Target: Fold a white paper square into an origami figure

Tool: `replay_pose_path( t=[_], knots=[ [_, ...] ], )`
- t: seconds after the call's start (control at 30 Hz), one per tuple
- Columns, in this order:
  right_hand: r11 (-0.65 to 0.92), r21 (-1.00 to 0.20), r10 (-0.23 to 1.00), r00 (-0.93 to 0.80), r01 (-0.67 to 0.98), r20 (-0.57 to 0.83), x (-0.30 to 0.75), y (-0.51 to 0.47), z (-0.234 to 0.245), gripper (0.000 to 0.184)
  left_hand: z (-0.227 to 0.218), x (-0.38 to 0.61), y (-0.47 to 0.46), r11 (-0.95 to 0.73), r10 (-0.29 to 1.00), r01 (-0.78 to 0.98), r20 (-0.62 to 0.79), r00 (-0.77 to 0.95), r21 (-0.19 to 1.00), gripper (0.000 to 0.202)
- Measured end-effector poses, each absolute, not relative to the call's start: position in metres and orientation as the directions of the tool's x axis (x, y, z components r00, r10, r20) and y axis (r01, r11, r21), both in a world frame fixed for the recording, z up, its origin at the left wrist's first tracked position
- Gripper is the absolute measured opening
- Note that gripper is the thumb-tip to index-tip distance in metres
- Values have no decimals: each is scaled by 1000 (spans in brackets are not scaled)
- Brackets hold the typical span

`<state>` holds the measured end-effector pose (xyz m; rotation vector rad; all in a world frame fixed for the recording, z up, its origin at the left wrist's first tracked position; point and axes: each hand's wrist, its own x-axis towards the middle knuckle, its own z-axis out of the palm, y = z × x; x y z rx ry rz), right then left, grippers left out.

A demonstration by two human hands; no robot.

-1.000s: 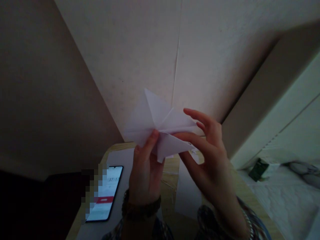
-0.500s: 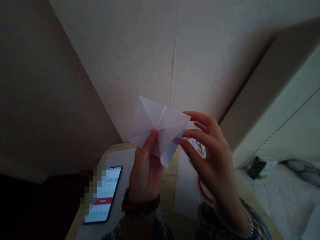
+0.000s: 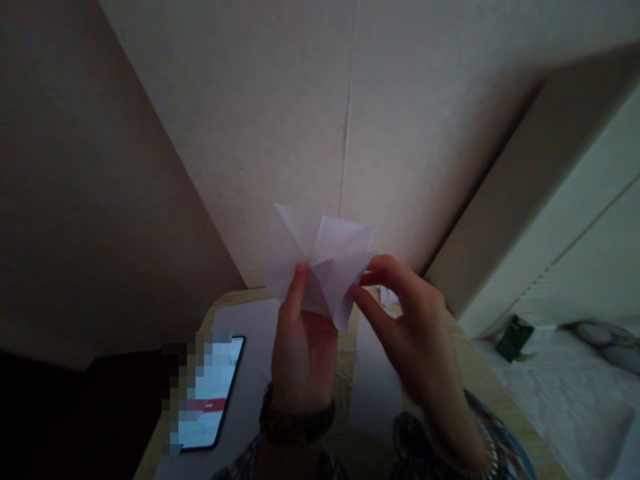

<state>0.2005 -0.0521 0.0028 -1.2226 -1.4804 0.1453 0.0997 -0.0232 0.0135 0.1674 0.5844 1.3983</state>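
A creased sheet of white paper (image 3: 345, 240) is held up above the table, with fold lines meeting near its middle. My left hand (image 3: 305, 340) supports it from below, the thumb pressed on the front near where the creases meet and the other fingers behind. On the right side, my right hand (image 3: 410, 313) pinches the paper's edge between thumb and fingers. The paper bends there, with a raised fold running from the centre toward the right. Its back is hidden from me.
A lit phone (image 3: 213, 400) lies at the left of the wooden table (image 3: 235, 293), on a white sheet (image 3: 250, 333). Another white sheet (image 3: 373, 387) lies under my right arm. A wall (image 3: 250, 100) stands behind; a green and white box (image 3: 515, 337) sits off to the right.
My right fingers have drawn together onto the paper's right edge and moved down slightly. The paper's right part has folded inward. My left hand has shifted a little right.
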Motion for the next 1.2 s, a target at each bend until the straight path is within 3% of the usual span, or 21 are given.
replay_pose_path(
  t=[0.1, 0.17, 0.27, 0.37, 0.4, 0.47, 0.57, 0.67, 0.8, 0.97, 1.2],
  knots=[
    [443, -725, 722, 271, 527, 637, 204, -53, 2, 14, 13, 99, -24, 209, 965, -857, -244, 101, 470, 19],
    [469, -744, 712, 295, 476, 637, 209, -53, 1, 14, 12, 95, -22, 152, 983, -805, -171, 64, 574, 16],
    [492, -753, 709, 301, 437, 637, 215, -53, 1, 16, 10, 83, -16, -36, 994, -682, -45, -100, 730, 23],
    [491, -748, 720, 276, 446, 637, 219, -55, 2, 16, 13, 68, -16, -294, 922, -579, 66, -381, 760, 49],
    [490, -745, 725, 263, 453, 637, 220, -56, 3, 16, 14, 65, -16, -418, 856, -445, 180, -484, 792, 51],
    [487, -739, 735, 240, 465, 635, 221, -57, 5, 13, 15, 59, -19, -506, 796, -269, 323, -512, 819, 38],
    [498, -729, 748, 194, 468, 635, 222, -59, 8, 12, 12, 56, -19, -423, 896, -177, 380, -231, 889, 12],
    [524, -711, 744, 154, 469, 650, 223, -60, 10, 13, 7, 55, -15, -289, 954, -218, 298, 9, 932, 9],
    [552, -672, 735, 93, 493, 672, 223, -62, 12, 15, 6, 54, -12, -176, 974, -379, 216, 67, 909, 22],
    [563, -631, 740, 14, 534, 673, 223, -63, 14, 17, 11, 54, -14, -120, 974, -410, 186, 126, 904, 26],
    [560, -691, 728, 126, 457, 674, 222, -64, 13, 19, 12, 57, -17, -5, 976, -413, 94, 196, 911, 29]
  ],
)
